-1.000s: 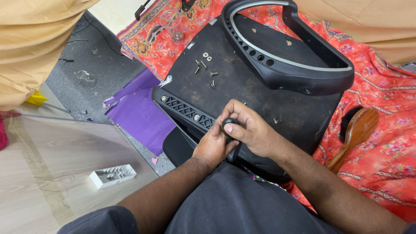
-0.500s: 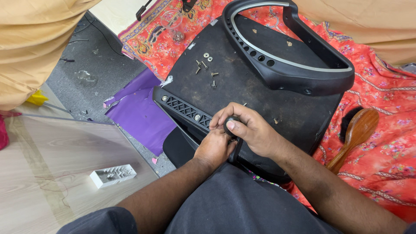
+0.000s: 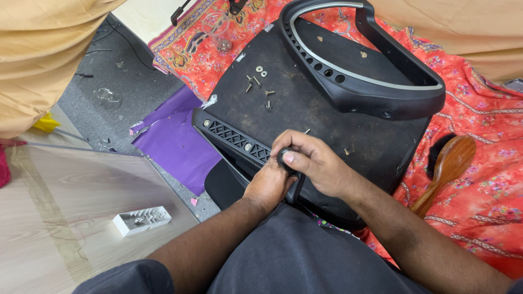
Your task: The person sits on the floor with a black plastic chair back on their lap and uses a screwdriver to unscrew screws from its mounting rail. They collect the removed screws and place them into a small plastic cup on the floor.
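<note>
An upturned black chair seat [image 3: 321, 117] lies in front of me on a red patterned cloth. My right hand [image 3: 313, 163] is closed around the round black handle of a screwdriver [image 3: 285, 158], thumb on its top. My left hand [image 3: 268, 184] sits just below it, against the black armrest bracket [image 3: 234, 138] at the seat's near edge, and its fingers are hidden under the right hand. Several loose screws and washers [image 3: 257, 83] rest on the seat's far left part. A black armrest loop [image 3: 359, 87] stands on the seat's far side.
A wooden brush [image 3: 449, 166] lies on the red cloth [image 3: 479, 130] at the right. Purple paper [image 3: 171, 139] lies left of the seat on grey floor. A glass [image 3: 216, 30] stands at the cloth's far corner. A white plastic block [image 3: 141, 220] sits on the wooden board, lower left.
My right hand has turned slightly on the screwdriver handle, fingers shifting around it. The left hand stays in place below.
</note>
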